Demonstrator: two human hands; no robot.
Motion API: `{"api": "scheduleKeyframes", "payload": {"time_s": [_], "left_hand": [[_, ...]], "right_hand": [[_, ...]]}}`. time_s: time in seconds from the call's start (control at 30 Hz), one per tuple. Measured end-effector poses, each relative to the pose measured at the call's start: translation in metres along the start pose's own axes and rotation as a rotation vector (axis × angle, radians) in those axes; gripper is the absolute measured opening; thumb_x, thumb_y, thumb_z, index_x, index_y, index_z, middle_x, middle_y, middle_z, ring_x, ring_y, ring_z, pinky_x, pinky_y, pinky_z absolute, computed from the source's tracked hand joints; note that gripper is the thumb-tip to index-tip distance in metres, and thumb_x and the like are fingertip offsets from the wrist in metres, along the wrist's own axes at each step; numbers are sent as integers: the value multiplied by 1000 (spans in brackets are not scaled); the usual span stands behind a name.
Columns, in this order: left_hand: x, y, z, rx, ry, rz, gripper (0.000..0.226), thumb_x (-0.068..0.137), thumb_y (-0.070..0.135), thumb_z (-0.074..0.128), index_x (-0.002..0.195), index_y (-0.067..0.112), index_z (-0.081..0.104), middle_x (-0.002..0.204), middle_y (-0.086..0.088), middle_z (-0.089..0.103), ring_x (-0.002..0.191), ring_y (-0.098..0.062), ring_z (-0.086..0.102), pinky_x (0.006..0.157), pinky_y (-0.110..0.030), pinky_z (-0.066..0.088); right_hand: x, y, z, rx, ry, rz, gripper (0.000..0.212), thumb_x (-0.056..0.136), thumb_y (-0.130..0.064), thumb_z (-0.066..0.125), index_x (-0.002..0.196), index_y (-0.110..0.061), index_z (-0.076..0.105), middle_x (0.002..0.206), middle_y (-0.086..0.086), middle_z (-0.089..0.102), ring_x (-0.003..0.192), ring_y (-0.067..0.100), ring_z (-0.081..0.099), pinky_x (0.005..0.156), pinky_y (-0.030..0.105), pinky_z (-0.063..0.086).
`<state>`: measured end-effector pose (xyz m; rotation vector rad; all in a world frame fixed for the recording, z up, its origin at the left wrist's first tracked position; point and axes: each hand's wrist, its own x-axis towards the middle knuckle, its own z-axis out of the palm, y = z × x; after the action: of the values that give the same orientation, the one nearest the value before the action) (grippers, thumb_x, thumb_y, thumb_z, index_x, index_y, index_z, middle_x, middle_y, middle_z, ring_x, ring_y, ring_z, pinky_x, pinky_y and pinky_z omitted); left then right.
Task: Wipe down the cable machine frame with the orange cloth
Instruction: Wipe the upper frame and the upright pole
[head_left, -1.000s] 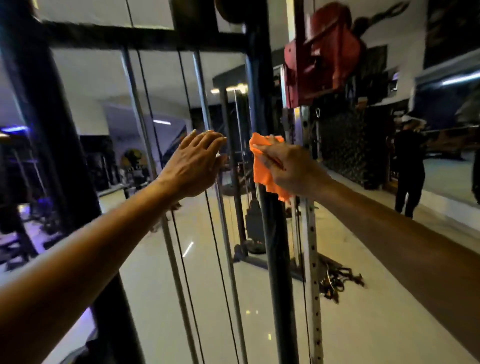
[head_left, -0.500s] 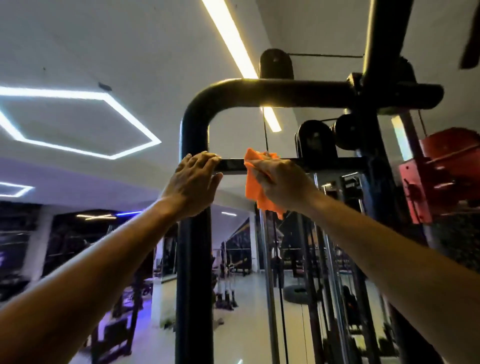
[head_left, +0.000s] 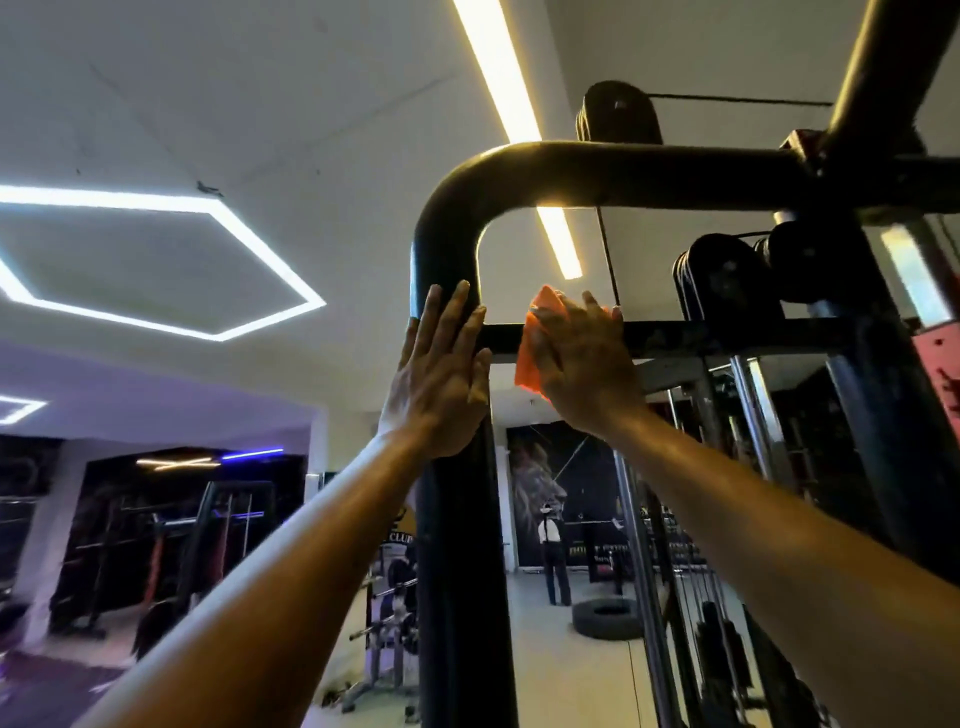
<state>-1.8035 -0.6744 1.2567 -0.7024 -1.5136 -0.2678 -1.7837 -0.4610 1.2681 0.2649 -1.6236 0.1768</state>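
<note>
The black cable machine frame (head_left: 457, 571) rises in the middle and bends right into a top bar. A thinner black crossbar (head_left: 675, 335) runs right from the post below the bend. My left hand (head_left: 441, 384) lies flat against the post with straight fingers, just under the bend. My right hand (head_left: 582, 364) presses the orange cloth (head_left: 532, 343) onto the crossbar's left end, fingers spread over it. Only the cloth's left edge and top corner show past the hand.
Black pulleys (head_left: 727, 280) and a cable hang at the upper right of the frame, with chrome guide rods (head_left: 753, 405) below. A red part (head_left: 943, 364) sits at the right edge. A person (head_left: 553, 561) and a tyre (head_left: 605, 618) are far behind.
The view tilted up from the lower post to the frame's top. My left hand straightened flat on the post. My right hand moved the cloth onto the crossbar and spread over it.
</note>
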Motion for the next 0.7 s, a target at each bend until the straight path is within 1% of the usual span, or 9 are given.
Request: {"api": "scheduleKeyframes", "payload": {"time_s": [0.07,0.13,0.2,0.27,0.3,0.4,0.43,0.57,0.7], "left_hand": [[-1,-5,2,-25,2,1,62,114,46,24,171,22,25,180,8,-2,165,-13,-14,135,-43,-2],[-1,-7,3,-37,5,12,62,115,46,23,171,23,21,180,8,-3,164,-12,-16,133,-37,-8],[-1,-7,3,-34,12,13,61,115,45,23,172,23,19,180,8,-3,165,-13,-15,133,-37,-7],[-3,-6,3,-44,16,1,61,114,45,24,171,24,22,180,9,-1,165,-13,-15,135,-42,-3],[-4,-7,4,-54,11,-1,60,114,44,26,171,24,24,180,10,0,165,-12,-15,135,-42,-2],[-6,-7,4,-74,14,-6,58,114,43,29,170,26,27,180,11,1,164,-10,-15,134,-42,0],[-5,-7,3,-66,10,-7,58,114,43,30,169,27,28,180,12,1,165,-10,-14,134,-42,1],[-6,-2,-1,0,-37,-20,57,114,48,24,168,31,29,179,14,-4,164,-12,-16,134,-45,2],[-5,0,-6,57,-73,-17,54,116,46,26,168,32,30,179,15,-7,164,-12,-17,135,-50,6]], "right_hand": [[-2,-26,17,-15,69,-15,58,114,-62,24,156,-29,47,162,3,48,155,35,38,131,59,20],[-3,-43,30,-31,119,-143,57,115,-54,32,160,-22,48,163,7,48,156,35,37,134,58,14],[-1,-31,30,-130,110,-294,60,112,-46,49,165,-19,41,168,11,44,160,40,34,135,60,10],[1,-3,22,-231,75,-321,73,106,-42,64,169,-19,34,169,14,43,159,44,34,134,64,9],[1,9,17,-227,74,-263,70,108,-45,60,168,-19,35,168,15,45,159,45,35,134,63,7],[1,16,9,-126,142,-36,61,115,-53,25,164,-21,42,168,9,46,162,39,29,134,58,0],[1,7,11,-89,154,-13,62,115,-55,22,163,-22,43,168,8,45,164,37,26,134,55,-1],[0,-26,32,-120,109,-243,62,114,-56,32,166,-23,41,173,7,37,167,36,18,135,58,1],[3,11,22,-234,85,-357,73,108,-45,57,172,-21,30,178,11,28,166,42,16,132,67,8]]}}
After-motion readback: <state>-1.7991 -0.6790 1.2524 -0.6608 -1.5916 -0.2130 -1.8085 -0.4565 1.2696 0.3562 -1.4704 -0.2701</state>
